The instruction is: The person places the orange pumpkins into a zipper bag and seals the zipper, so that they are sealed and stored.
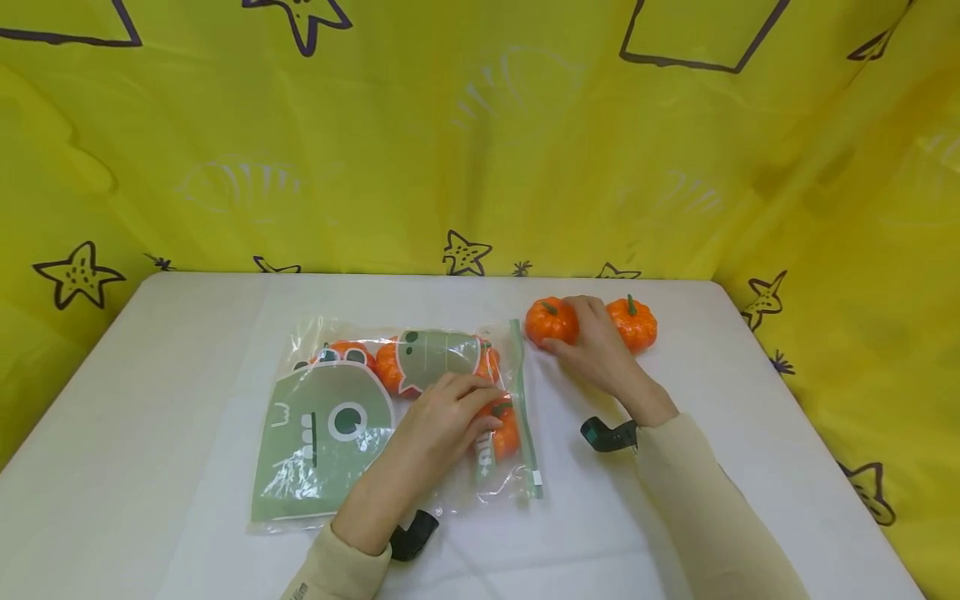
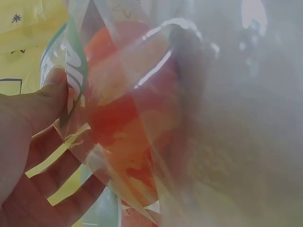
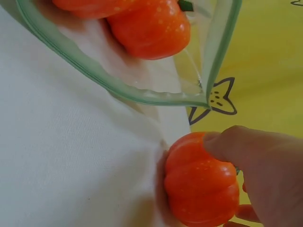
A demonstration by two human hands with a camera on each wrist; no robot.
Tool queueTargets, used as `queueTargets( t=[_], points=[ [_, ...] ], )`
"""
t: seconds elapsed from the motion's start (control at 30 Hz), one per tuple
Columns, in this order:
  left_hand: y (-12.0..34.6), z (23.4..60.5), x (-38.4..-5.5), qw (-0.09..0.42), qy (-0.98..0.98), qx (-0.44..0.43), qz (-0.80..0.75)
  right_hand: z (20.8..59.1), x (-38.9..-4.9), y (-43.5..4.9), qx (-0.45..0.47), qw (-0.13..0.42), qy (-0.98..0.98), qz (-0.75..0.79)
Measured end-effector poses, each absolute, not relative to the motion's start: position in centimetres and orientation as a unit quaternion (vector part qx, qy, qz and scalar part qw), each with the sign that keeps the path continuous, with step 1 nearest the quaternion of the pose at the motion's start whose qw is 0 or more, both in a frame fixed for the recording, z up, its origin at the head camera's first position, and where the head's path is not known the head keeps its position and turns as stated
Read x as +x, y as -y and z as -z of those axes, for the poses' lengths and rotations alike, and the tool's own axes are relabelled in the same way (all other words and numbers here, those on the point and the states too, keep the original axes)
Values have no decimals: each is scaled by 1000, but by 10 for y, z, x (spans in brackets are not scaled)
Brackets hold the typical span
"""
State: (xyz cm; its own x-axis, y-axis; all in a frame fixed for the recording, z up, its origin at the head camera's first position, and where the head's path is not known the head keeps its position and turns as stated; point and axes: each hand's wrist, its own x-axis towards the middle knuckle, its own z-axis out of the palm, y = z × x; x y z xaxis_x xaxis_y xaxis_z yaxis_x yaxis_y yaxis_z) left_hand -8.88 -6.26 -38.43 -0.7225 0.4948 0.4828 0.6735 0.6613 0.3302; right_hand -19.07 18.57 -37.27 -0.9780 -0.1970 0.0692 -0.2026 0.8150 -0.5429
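A clear plastic zip bag (image 1: pixel 300 492) lies on the left-centre of the white table (image 1: pixel 180 383), its mouth facing right. Its thin, glossy, wrinkled film carries a matte green one-eyed monster print, and through it show several orange toy pumpkins: one pumpkin at the near right (image 1: pixel 506 435) by the mouth, others along the far side, partly covered by the print. In the right wrist view the green zip strip (image 3: pixel 85 68) spreads into two edges that gape apart. The left hand (image 1: pixel 442 417) lies over the bag near its mouth, pinching the film between thumb and fingers. Just beyond the mouth, to the far right, the right hand (image 1: pixel 596 346) grasps a squat pumpkin (image 1: pixel 547 321), thumb on its near side; it is outside the bag, smooth, shiny and rounded, with soft ribs, pale flecks and a green stem. Just right of that hand sits another loose pumpkin (image 1: pixel 634 325), its green stem upright. Behind the table hangs a creased yellow curtain (image 1: pixel 390 167) with dark-outlined starfish
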Motion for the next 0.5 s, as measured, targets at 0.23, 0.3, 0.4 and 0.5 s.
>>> queueTargets(
  t=[0.23,0.3,0.4,0.5],
  points=[
    [63,381,-88,184,893,-326,250,378,-199,-183,95,-16,954,-283],
    [63,380,-88,183,893,-325,250,379,-200,-182,94,-16,954,-285],
    [63,379,-88,182,894,-322,252,380,-200,-181,93,-13,952,-291],
    [65,377,-87,182,894,-320,254,381,-198,-181,95,-11,951,-296]
  ],
)
